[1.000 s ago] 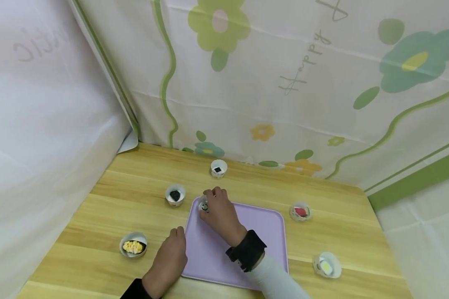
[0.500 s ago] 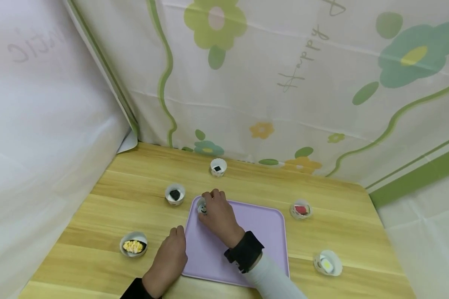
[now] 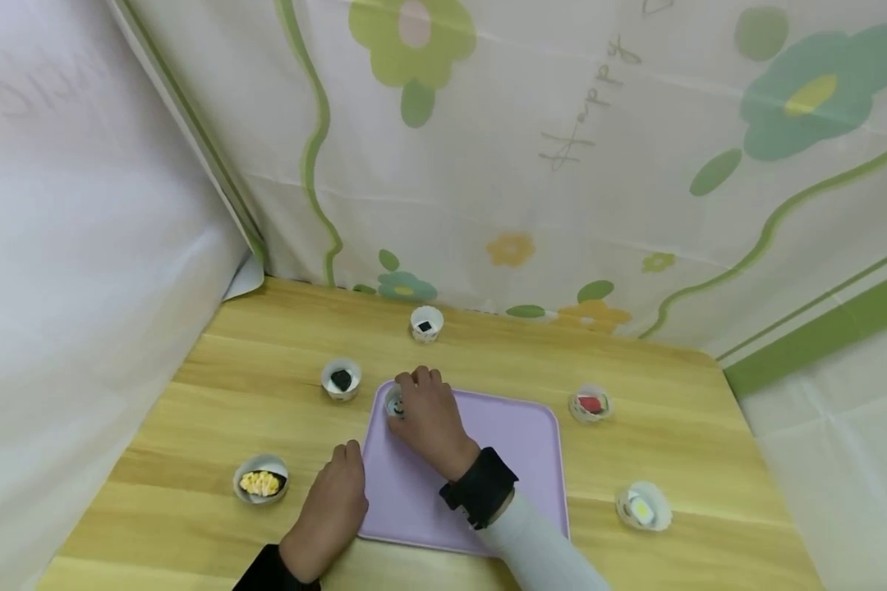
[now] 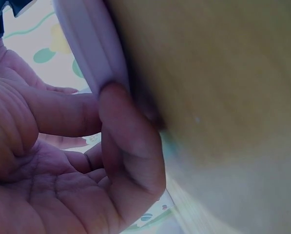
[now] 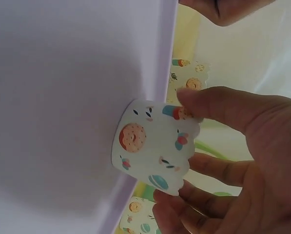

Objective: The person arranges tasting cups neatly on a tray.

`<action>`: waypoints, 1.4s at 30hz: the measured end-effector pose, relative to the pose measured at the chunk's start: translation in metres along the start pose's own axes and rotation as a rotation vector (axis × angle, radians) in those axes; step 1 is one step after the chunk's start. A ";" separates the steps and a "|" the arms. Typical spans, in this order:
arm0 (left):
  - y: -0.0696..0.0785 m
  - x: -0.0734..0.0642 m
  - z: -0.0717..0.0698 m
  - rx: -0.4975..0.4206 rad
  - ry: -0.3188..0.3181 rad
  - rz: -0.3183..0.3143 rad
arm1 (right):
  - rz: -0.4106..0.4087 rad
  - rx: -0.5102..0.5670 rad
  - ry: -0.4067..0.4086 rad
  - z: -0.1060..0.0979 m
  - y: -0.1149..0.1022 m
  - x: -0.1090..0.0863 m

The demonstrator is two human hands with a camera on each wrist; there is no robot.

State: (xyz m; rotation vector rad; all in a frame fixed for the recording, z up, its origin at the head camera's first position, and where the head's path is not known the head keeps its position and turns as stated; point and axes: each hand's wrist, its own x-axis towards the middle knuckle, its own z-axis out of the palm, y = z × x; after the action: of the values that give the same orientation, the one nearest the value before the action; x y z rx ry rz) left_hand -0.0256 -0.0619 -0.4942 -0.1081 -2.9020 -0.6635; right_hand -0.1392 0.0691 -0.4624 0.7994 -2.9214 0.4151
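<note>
A lilac tray (image 3: 513,435) lies on the wooden table. My right hand (image 3: 434,423) holds a small paper cup (image 3: 394,402) in the tray's far left corner. In the right wrist view the patterned cup (image 5: 152,144) stands with its base on the tray, thumb and fingers gripping its scalloped rim. A dark smiley-like mark shows inside it, but the hand partly covers the contents. My left hand (image 3: 330,505) is at the tray's left edge. In the left wrist view its thumb and finger pinch the tray's rim (image 4: 94,44).
Around the tray stand several paper cups: one with yellow-topped sushi (image 3: 261,483), two with dark pieces, at left (image 3: 341,380) and back (image 3: 425,326), one with a red piece (image 3: 591,404), and one with a white-and-yellow piece (image 3: 643,507). A printed curtain (image 3: 451,180) hangs behind.
The head view has shifted slightly, so the whole scene sits a little higher and further left. Both hands keep their holds on the cup and the tray with hardly any movement.
</note>
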 end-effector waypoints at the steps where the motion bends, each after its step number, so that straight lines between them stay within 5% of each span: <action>1: 0.000 0.001 -0.001 -0.004 -0.009 -0.003 | 0.001 -0.006 0.006 -0.001 0.000 0.001; 11: 0.000 0.000 -0.003 -0.016 -0.022 -0.018 | 0.078 0.070 0.055 -0.030 0.015 0.000; 20: 0.001 0.001 -0.004 -0.020 -0.045 -0.038 | 0.267 0.026 0.111 -0.061 0.083 -0.011; 27: 0.005 -0.002 -0.003 -0.018 -0.082 -0.068 | 0.393 0.018 0.074 -0.077 0.136 -0.041; 42: 0.005 -0.001 -0.005 -0.008 -0.128 -0.100 | 0.546 -0.026 -0.033 -0.089 0.188 -0.071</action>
State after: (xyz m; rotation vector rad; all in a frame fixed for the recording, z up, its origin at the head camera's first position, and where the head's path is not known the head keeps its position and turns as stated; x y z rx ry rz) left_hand -0.0236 -0.0596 -0.4880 -0.0068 -3.0442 -0.7097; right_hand -0.1735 0.2842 -0.4327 -0.0129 -3.1327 0.3955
